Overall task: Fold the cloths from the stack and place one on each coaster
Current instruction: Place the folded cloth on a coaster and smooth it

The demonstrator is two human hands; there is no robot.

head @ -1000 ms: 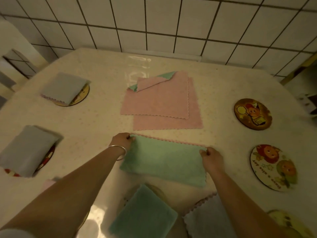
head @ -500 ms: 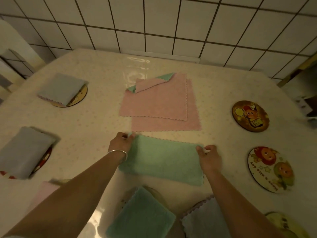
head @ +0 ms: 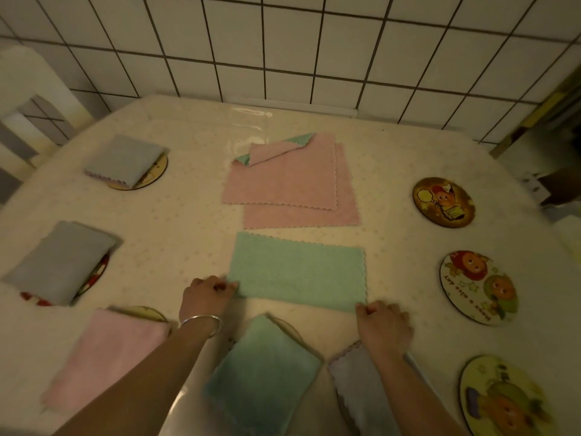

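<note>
Green cloth (head: 298,272): folded in half, mid-table, just in front of the pink stack (head: 292,184).
Left hand (head: 204,295): pinches the near-left corner.
Right hand (head: 383,322): pinches the near-right corner.
Change: both hands have moved from the far edge to the near edge — first fold set, second fold likely next.
Bare coasters (head: 443,202): three along the right edge.
</note>
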